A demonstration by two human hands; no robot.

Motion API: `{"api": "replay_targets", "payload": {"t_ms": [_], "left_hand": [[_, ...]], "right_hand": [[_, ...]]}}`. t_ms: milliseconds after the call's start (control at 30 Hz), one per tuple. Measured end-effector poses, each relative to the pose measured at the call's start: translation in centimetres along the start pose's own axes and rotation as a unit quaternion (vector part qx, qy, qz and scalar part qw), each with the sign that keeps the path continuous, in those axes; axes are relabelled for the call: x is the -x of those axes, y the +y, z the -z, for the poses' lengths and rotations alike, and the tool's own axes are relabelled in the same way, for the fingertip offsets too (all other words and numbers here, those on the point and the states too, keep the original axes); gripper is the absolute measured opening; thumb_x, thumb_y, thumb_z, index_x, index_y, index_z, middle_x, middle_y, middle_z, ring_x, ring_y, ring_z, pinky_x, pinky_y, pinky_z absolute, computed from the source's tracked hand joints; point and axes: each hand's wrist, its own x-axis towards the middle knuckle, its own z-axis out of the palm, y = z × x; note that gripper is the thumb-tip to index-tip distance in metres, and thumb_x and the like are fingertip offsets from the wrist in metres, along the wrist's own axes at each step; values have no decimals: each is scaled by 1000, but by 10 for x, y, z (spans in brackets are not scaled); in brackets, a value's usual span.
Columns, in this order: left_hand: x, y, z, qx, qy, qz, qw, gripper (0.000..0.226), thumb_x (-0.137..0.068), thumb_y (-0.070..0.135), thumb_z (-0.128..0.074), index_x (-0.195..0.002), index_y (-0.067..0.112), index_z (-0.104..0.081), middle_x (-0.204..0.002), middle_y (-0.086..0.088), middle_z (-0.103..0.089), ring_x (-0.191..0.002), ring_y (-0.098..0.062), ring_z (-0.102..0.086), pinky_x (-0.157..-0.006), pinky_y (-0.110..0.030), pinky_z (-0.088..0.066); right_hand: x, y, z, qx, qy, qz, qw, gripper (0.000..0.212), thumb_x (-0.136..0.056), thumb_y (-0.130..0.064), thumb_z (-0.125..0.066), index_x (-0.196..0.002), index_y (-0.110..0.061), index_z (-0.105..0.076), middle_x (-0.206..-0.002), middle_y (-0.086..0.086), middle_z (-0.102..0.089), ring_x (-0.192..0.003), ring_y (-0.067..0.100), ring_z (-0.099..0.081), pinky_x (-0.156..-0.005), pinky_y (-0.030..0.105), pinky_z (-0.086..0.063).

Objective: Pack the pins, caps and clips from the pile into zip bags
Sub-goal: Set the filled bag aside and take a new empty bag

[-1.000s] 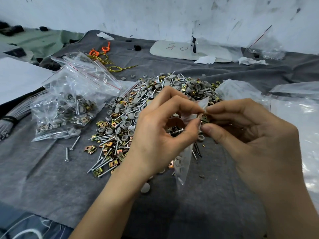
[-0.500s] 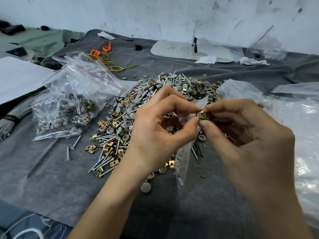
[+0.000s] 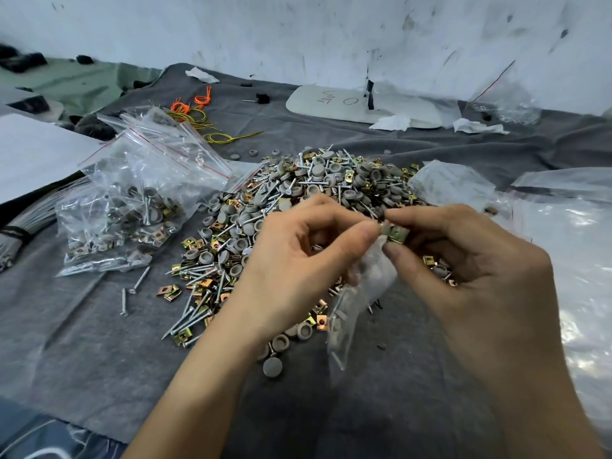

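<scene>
A pile (image 3: 298,207) of grey caps, silver pins and brass clips lies on the grey cloth (image 3: 82,342). Above its near edge my left hand (image 3: 298,263) pinches the top of a small clear zip bag (image 3: 357,299), which hangs down and is blurred. My right hand (image 3: 470,270) holds a brass clip (image 3: 395,234) between thumb and forefinger, right at the bag's mouth beside my left fingertips.
Filled zip bags (image 3: 132,210) lie heaped at the left. Empty clear bags (image 3: 563,246) spread at the right. Orange and yellow wire loops (image 3: 198,111) and a white board (image 3: 347,104) lie at the back, a white sheet (image 3: 36,154) at far left.
My right hand has brought the brass clip up to the bag's mouth. The bag hanging from my left hand has shifted and blurred.
</scene>
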Motion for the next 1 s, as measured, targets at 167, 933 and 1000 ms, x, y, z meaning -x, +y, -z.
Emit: {"api": "replay_targets", "payload": {"t_ms": [167,933,1000], "left_hand": [[-2,-4,3,-57,-55,6,997,19,-86,39,-63,-70,29,-60,-72,12,-54,-59,-3,-53,-56,-25,-42],[3,-5,-13,87,-66,-7,994,21,-91,24,-56,-72,17,-53,-79,1,-47,-72,-12,-48,-66,-23,-38],[3,-5,-15,90,-46,6,995,22,-92,20,-54,-71,16,-53,-75,7,-47,-67,-5,-45,-62,-16,-36]], "right_hand": [[1,-2,-4,-17,-50,4,999,25,-74,-18,-74,-98,-23,-68,-83,-11,-63,-75,12,-62,-66,25,-52],[3,-4,-12,-201,-67,-55,976,23,-68,-16,-72,-70,-17,-49,-64,3,-48,-55,2,-42,-51,13,-37],[3,-3,-13,-194,-49,-55,978,30,-68,-9,-76,-69,-19,-48,-63,0,-50,-54,1,-44,-51,12,-38]]}}
